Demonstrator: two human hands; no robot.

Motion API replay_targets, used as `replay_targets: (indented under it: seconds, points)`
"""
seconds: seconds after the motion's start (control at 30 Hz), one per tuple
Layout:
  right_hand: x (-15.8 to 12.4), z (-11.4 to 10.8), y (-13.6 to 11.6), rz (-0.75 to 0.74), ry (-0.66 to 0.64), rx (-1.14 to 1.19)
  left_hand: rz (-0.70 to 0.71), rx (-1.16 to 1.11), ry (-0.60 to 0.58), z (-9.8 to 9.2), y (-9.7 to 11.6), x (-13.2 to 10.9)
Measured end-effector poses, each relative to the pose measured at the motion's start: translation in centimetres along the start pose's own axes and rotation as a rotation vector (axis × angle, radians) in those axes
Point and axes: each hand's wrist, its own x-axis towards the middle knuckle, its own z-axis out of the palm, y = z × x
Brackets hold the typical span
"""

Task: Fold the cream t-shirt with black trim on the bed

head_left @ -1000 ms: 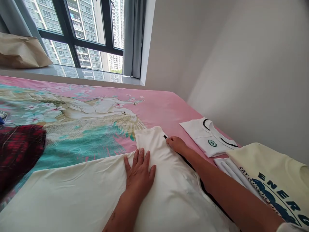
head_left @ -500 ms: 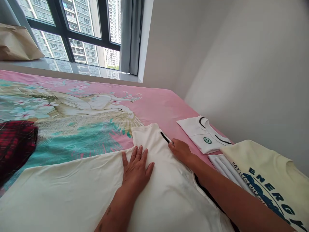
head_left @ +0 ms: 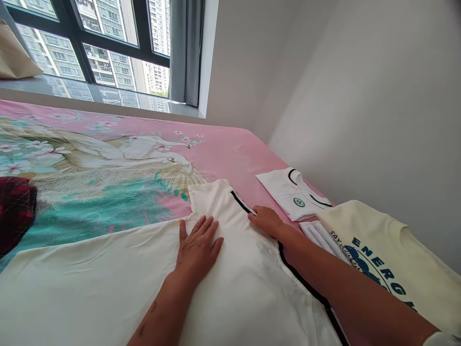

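A white T-shirt point(head_left: 90, 288) with a black stripe along its shoulder and side lies spread over the bed. On its upper middle rests my left hand point(head_left: 198, 247), palm down, fingers stretched out. My right hand point(head_left: 266, 222) is closed on the striped edge near the sleeve, its fingertips partly hidden. The sleeve end points away from me, past both hands. Below the right forearm, the black-striped edge runs down towards me.
The pink bedsheet point(head_left: 230, 149) has a bird print. At right lie a folded white shirt with a green badge point(head_left: 288, 190), folded white cloth point(head_left: 320, 238) and a cream printed T-shirt point(head_left: 382, 240). Red checked cloth point(head_left: 16, 206) sits at left. A wall and window point(head_left: 115, 67) border the bed.
My right hand has slid a little towards me along the striped edge, uncovering more of the stripe. The left hand stays flat on the shirt. The view has turned slightly right.
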Motion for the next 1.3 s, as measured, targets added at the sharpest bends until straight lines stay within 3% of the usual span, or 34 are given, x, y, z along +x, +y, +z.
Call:
replay_targets:
  seconds: [0.17, 0.27, 0.33, 0.43, 0.57, 0.67, 0.73, 0.83, 0.93, 1.03, 1.13, 1.23, 1.3]
  points:
    - [-0.1, 1.4, -0.1, 0.048, 0.101, 0.054, 0.028, 0.022, -0.003, -0.1, 0.1, 0.1]
    - [0.3, 0.2, 0.0, 0.083, 0.075, 0.167, 0.037, 0.037, -0.01, -0.1, -0.1, 0.2]
    - [-0.9, -1.4, 0.3, 0.109, 0.07, 0.263, 0.038, 0.042, -0.003, -0.1, -0.1, 0.3]
    - [-6.7, -3.4, 1.2, 0.171, 0.164, 0.402, 0.03, 0.057, 0.019, -0.1, -0.1, 0.5]
    - [-19.7, -2.7, 3.2, 0.354, 0.4, 0.65, 0.015, 0.099, 0.031, -0.2, 0.5, 0.6]
    - [-27.3, -1.2, 4.3, 0.551, 0.405, 0.764, 0.006, 0.147, 0.021, -0.4, 0.9, 0.7]
    - [-29.3, -1.1, 4.6, 0.595, 0.356, 0.774, -0.004, 0.191, 0.003, -0.6, 1.3, 0.8]
    - [-28.6, -2.7, 4.9, 0.524, 0.18, 0.755, 0.016, 0.268, -0.021, -1.4, 2.7, 1.7]
    - [-26.8, -4.4, 5.3, 0.47, 0.049, 0.719, 0.183, 0.231, -0.111, -1.8, 5.9, 3.8]
    - [-26.1, -4.8, 5.9, 0.441, 0.055, 0.734, 0.319, 0.12, -0.279, -1.0, 10.4, 6.8]
    - [-26.3, -4.2, 6.6, 0.425, 0.032, 0.783, 0.312, 0.133, -0.457, 0.6, 13.7, 9.8]
    - [-26.4, -3.5, 6.9, 0.457, 0.032, 0.813, 0.269, 0.163, -0.561, 1.3, 14.8, 11.9]
    - [-26.4, -3.2, 6.8, 0.483, 0.029, 0.821, 0.267, 0.158, -0.59, 0.9, 14.8, 12.5]
